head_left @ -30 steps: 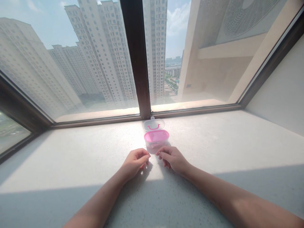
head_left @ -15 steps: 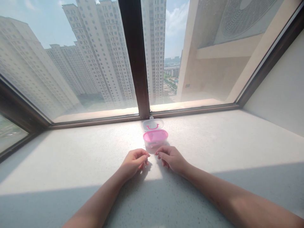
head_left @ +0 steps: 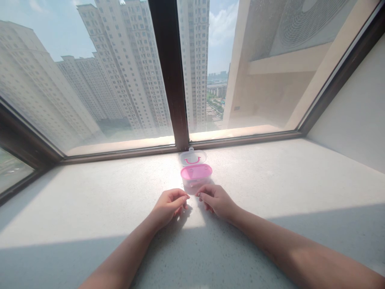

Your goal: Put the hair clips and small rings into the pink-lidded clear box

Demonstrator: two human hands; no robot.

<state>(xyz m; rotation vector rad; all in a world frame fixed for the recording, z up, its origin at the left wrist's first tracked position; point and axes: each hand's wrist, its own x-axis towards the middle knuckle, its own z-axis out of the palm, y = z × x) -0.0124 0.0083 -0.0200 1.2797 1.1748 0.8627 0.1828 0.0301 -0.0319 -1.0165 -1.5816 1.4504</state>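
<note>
My left hand [head_left: 169, 208] and my right hand [head_left: 219, 201] face each other low over the pale sill, fingertips a small gap apart. Thumb and forefinger are pinched together on each. A tiny dark spot shows at the right fingertips, too small to name; whatever the left pinch holds, if anything, cannot be made out. Just beyond the hands sits a small oval plastic box [head_left: 196, 172] with a pink top and a see-through lower part. Behind it a clear lid [head_left: 184, 157] with a curved pink handle [head_left: 193, 162] leans back. The right fingers partly cover the box's lower front.
The speckled white windowsill [head_left: 90, 200] lies under everything, with sunlight and shadow across it. A dark window frame [head_left: 177, 80] rises behind the box, with glass on both sides. At the right stands a white wall [head_left: 355, 108]. Tall buildings show outside.
The view has shifted very slightly. Both hands keep their pinched pose, and the box stays where it was.
</note>
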